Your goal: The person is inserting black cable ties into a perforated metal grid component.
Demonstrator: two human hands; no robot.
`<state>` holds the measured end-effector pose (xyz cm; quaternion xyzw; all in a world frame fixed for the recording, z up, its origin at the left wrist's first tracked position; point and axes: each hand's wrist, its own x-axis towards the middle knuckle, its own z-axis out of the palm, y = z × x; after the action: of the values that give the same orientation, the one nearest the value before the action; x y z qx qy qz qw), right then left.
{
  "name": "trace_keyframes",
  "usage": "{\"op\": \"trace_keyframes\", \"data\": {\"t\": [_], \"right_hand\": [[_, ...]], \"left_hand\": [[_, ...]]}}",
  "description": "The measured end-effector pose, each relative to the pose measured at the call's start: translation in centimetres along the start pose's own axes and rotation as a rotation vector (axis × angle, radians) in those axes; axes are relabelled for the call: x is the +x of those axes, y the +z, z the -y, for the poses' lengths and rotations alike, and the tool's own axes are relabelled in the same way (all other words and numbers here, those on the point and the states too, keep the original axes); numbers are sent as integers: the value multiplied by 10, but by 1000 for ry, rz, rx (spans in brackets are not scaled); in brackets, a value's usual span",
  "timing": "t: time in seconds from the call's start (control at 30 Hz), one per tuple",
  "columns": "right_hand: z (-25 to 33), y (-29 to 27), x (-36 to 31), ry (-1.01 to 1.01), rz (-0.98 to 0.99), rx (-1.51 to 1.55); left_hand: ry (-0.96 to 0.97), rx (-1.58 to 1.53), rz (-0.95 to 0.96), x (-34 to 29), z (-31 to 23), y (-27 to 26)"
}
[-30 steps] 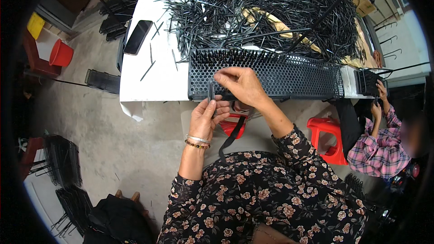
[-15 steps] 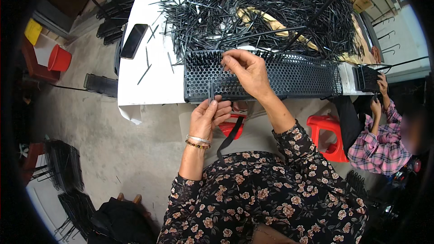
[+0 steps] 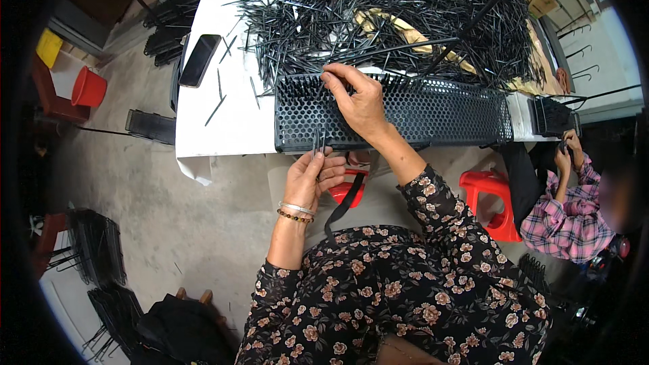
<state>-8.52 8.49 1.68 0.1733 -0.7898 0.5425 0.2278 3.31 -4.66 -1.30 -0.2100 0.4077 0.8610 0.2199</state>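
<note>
A long black perforated tray (image 3: 412,118), full of round holes, lies along the near edge of the white-covered table. Black thin sticks stand upright in some holes at its far left. Below the tray's front edge, my left hand (image 3: 312,172) pinches several thin black sticks (image 3: 317,140) between thumb and fingers, their tips pointing up. Over the tray's left part, my right hand (image 3: 357,98) has thumb and forefinger brought together near the upright sticks; whatever is between the fingertips is too small to make out.
A big heap of loose black sticks (image 3: 405,0) covers the far table, with a phone (image 3: 201,61) at left. Red stools (image 3: 492,206) stand below. At right a co-worker in a plaid shirt (image 3: 564,220) handles something dark. Black racks (image 3: 97,247) and a red bucket (image 3: 88,86) are at left.
My right hand has moved a little left and away from me over the tray. My left hand stays nearly in place. The co-worker's hands have come lower and closer together.
</note>
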Motion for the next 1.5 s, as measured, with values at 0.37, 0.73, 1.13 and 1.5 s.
{"op": "trace_keyframes", "data": {"t": [0.37, 0.73, 1.13, 1.5], "right_hand": [[1, 3, -1, -72, 24, -137], [-4, 4, -4, -305, 107, -314], [9, 1, -4, -320, 152, -354], [16, 1, -1, -238, 215, -424]], "left_hand": [[18, 106, 69, -2, -2, -1], [18, 94, 78, -2, -3, -2], [23, 52, 70, -2, -2, 0], [46, 122, -26, -1, -3, 0]]}}
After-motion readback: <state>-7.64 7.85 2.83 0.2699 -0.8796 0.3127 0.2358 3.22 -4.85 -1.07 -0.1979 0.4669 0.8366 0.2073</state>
